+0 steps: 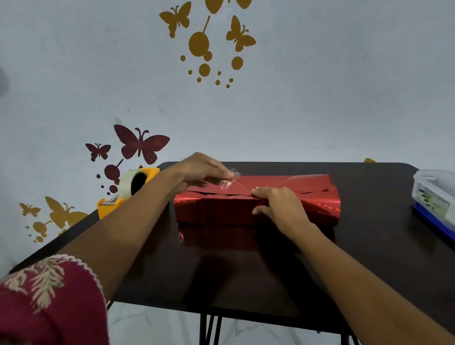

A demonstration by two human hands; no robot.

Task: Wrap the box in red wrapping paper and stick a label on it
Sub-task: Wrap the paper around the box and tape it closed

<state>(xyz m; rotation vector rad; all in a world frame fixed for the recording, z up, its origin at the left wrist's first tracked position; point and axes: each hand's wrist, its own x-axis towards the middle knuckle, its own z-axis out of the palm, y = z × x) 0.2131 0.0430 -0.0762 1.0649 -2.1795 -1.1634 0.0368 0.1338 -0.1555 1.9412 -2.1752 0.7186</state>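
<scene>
A box covered in shiny red wrapping paper (pixel 217 207) lies in the middle of the dark table (pixel 238 279). The paper's edges meet in a seam along the box's top. My left hand (pixel 201 168) hovers over the top left part and pinches a piece of clear tape (pixel 230 179) just above the paper. My right hand (pixel 278 205) rests on the top near the seam, its fingers curled over the front edge and pressing the paper down.
A yellow tape dispenser (pixel 127 190) with a clear roll sits at the table's left edge. A clear plastic container with a blue lid under it (pixel 448 204) stands at the far right. Behind the table is a wall with butterfly stickers.
</scene>
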